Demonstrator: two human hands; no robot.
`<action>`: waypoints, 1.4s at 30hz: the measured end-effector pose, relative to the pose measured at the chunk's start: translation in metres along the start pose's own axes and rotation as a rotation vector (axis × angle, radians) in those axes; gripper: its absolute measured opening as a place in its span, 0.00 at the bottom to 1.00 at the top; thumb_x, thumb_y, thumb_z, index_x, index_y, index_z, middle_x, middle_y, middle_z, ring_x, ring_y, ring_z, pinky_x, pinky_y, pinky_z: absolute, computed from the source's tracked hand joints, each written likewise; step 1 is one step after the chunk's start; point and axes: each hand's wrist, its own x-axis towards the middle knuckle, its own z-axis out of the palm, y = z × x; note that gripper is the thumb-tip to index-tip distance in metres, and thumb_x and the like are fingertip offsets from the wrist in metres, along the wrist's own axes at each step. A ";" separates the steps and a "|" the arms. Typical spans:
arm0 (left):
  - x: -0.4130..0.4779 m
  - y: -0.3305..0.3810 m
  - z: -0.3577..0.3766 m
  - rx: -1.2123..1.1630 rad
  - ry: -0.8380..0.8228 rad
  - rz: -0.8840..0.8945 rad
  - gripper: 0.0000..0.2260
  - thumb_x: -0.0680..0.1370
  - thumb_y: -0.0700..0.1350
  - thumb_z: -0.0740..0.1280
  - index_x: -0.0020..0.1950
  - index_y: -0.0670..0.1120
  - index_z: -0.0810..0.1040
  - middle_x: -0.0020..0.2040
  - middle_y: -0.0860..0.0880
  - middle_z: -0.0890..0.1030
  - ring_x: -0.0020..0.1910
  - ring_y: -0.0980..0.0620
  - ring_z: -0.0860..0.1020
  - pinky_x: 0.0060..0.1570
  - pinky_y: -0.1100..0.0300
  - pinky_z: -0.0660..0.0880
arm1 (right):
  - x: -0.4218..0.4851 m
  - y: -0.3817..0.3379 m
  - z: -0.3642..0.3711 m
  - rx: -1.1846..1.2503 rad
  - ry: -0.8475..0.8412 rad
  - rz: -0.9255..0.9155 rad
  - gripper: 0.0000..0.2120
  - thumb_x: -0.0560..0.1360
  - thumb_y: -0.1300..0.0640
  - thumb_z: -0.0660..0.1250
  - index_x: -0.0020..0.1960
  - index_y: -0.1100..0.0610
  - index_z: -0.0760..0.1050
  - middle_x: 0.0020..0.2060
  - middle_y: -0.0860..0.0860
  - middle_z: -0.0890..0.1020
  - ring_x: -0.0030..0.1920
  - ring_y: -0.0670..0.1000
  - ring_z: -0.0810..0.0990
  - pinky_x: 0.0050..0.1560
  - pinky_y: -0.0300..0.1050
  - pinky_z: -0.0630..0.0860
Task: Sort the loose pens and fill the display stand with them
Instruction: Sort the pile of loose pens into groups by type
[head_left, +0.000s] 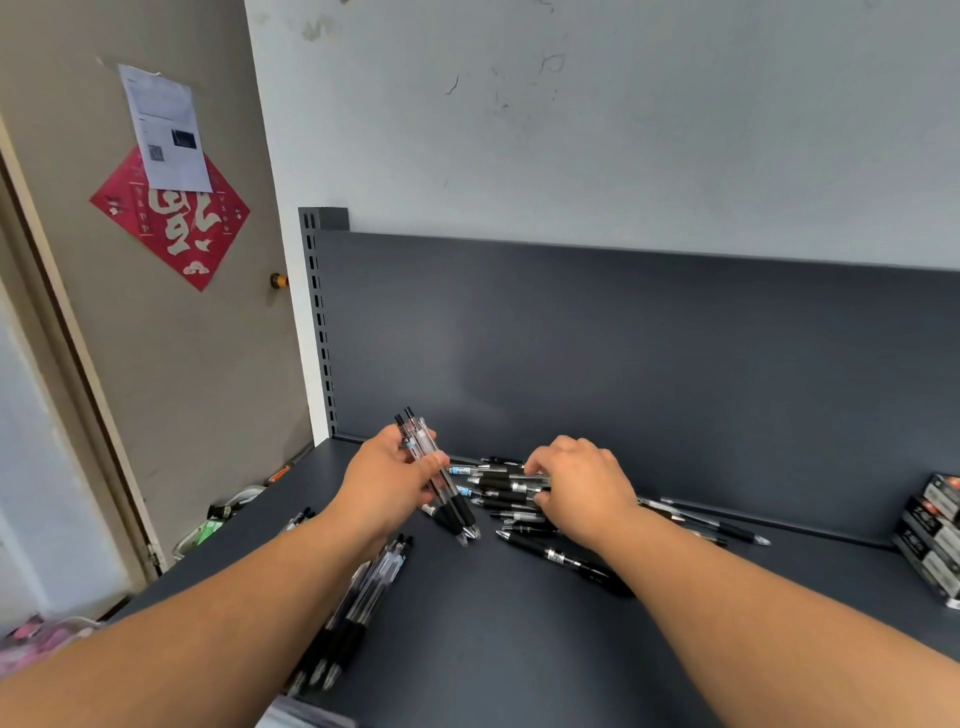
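Observation:
My left hand (390, 480) grips a small bunch of clear pens with black grips (441, 483), tilted with their tips toward me, above the dark grey shelf (519, 639). Just to its right lies a loose pile of black and clear pens (511, 493). My right hand (576, 486) reaches into that pile with curled fingers on a pen. A gathered row of clear pens (363, 592) lies under my left forearm. One black pen (563, 558) rests apart, under my right wrist. More pens (711, 525) stretch out to the right.
Stacked black and white pen boxes (932, 540) stand at the shelf's right edge. The shelf's dark back panel (623, 353) rises right behind the pile. A door with a red paper sign (171, 218) is on the left, with clutter on the floor below it.

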 end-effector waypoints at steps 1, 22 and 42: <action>-0.001 0.001 -0.001 -0.001 -0.001 0.003 0.09 0.77 0.38 0.68 0.55 0.47 0.75 0.46 0.45 0.82 0.40 0.50 0.81 0.45 0.55 0.80 | -0.002 -0.002 -0.001 0.040 -0.019 -0.023 0.12 0.76 0.52 0.67 0.59 0.46 0.77 0.55 0.46 0.77 0.59 0.50 0.73 0.60 0.44 0.68; -0.025 -0.002 -0.017 -0.017 0.027 -0.015 0.09 0.77 0.40 0.69 0.56 0.48 0.76 0.48 0.47 0.83 0.42 0.51 0.82 0.43 0.58 0.79 | -0.008 -0.023 0.002 -0.106 -0.143 -0.040 0.05 0.78 0.55 0.61 0.54 0.52 0.72 0.53 0.50 0.79 0.56 0.54 0.76 0.57 0.48 0.69; -0.047 0.012 -0.062 0.253 -0.148 -0.003 0.14 0.76 0.42 0.71 0.61 0.45 0.75 0.51 0.40 0.80 0.44 0.47 0.83 0.40 0.60 0.81 | -0.054 -0.110 -0.024 0.835 -0.294 0.216 0.17 0.76 0.48 0.67 0.34 0.55 0.69 0.27 0.51 0.75 0.27 0.48 0.71 0.33 0.40 0.70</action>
